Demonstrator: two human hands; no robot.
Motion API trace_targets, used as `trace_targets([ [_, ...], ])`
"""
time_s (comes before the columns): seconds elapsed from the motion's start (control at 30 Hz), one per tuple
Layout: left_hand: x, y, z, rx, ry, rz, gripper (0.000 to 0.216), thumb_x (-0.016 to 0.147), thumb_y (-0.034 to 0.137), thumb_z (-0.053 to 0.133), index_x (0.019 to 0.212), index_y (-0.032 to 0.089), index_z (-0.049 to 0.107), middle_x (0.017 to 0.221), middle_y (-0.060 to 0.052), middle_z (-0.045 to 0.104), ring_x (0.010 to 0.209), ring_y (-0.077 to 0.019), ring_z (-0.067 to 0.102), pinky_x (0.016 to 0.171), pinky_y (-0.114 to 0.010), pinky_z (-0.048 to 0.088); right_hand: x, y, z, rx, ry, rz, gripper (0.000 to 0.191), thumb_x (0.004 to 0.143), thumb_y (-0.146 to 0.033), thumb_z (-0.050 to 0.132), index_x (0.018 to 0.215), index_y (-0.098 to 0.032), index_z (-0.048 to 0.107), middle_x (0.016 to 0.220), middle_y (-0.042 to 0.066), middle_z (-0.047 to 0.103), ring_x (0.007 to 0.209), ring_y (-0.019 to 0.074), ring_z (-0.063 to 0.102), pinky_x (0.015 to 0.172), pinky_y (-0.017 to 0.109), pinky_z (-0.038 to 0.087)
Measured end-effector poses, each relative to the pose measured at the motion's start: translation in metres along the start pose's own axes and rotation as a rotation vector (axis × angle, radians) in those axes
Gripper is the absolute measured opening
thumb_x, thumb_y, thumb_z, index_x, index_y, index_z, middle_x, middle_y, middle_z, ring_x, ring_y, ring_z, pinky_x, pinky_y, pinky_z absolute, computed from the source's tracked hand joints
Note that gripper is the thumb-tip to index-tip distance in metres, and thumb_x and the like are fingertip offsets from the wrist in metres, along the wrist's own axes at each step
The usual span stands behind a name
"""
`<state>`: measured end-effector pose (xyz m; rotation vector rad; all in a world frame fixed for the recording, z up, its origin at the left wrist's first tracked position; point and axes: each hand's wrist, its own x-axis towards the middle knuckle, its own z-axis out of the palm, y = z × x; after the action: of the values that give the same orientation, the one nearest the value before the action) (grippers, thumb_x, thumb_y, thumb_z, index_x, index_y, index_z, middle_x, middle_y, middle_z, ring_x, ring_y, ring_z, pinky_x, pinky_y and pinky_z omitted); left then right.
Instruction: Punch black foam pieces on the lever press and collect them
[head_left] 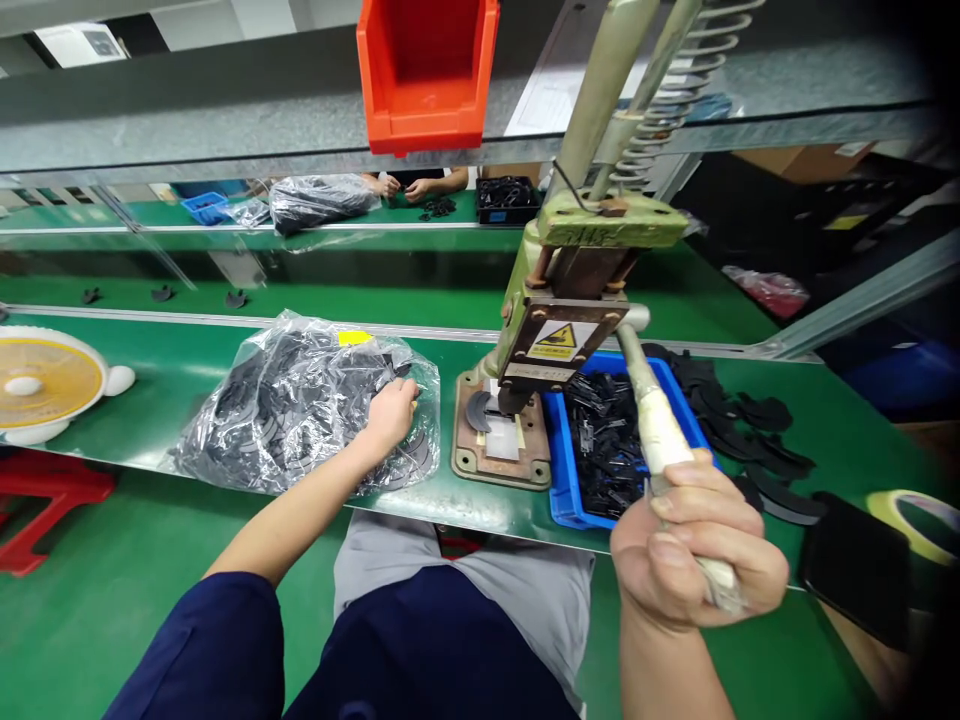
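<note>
Just hold the lever [651, 400] steady with a wrapped right hand [705, 540] while working at the parts bag [277, 400], left of the press [519, 285], with a curled left hand [391, 412] (can't tell gripping what), tbh.

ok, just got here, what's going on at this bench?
One person is at a hand press, right hand gripping its lever. The left hand is at the press-side end of a clear plastic bag of dark curved pieces; can't tell if it's pinching one. A single curved piece sits on the press base. Beside it is a blue bin of small black parts.
</note>
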<state>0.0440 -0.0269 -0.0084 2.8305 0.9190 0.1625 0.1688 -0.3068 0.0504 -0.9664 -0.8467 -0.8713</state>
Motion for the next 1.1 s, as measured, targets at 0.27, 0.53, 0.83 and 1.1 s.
trace_targets([
  [0.27, -0.003, -0.008, 0.000, -0.057, -0.038, 0.113, 0.023, 0.095, 0.019, 0.048, 0.105, 0.017, 0.069, 0.105, -0.010, 0.068, 0.101, -0.0222, 0.064, 0.090, -0.030, 0.049, 0.000, 0.001, -0.002, 0.037, -0.010, 0.004, 0.027, 0.067, -0.024, 0.069, 0.061, -0.021, 0.043, 0.063, -0.005, 0.057, 0.066, 0.0151, 0.060, 0.086, 0.046, 0.051],
  [0.53, 0.030, -0.024, -0.007, 0.021, -0.260, 0.078, 0.028, 0.084, 0.016, 0.062, 0.109, 0.015, 0.072, 0.110, -0.014, 0.067, 0.104, -0.0248, 0.065, 0.093, -0.030, 0.049, -0.001, 0.001, -0.001, 0.010, -0.012, -0.008, 0.029, 0.069, -0.027, 0.069, 0.061, -0.022, 0.042, 0.063, -0.005, 0.056, 0.067, 0.0158, 0.061, 0.085, 0.046, 0.053],
  [0.83, 0.033, -0.008, -0.014, -0.429, -0.241, -0.114, 0.020, 0.067, 0.004, 0.070, 0.079, 0.016, 0.061, 0.069, 0.001, 0.062, 0.064, -0.0140, 0.058, 0.062, -0.023, 0.043, -0.002, -0.006, 0.000, -0.017, -0.018, 0.036, 0.021, 0.072, -0.025, 0.065, 0.064, -0.022, 0.045, 0.065, -0.004, 0.057, 0.070, 0.0172, 0.059, 0.085, 0.048, 0.052],
  [1.1, 0.029, 0.063, -0.027, -1.269, -0.293, -0.289, 0.033, 0.063, 0.006, 0.081, 0.084, 0.015, 0.056, 0.057, 0.008, 0.056, 0.046, -0.0066, 0.053, 0.048, -0.017, 0.041, -0.002, -0.005, -0.004, -0.014, -0.073, 0.034, 0.018, 0.075, -0.026, 0.063, 0.068, -0.022, 0.047, 0.067, -0.004, 0.055, 0.072, 0.0170, 0.058, 0.088, 0.050, 0.051],
])
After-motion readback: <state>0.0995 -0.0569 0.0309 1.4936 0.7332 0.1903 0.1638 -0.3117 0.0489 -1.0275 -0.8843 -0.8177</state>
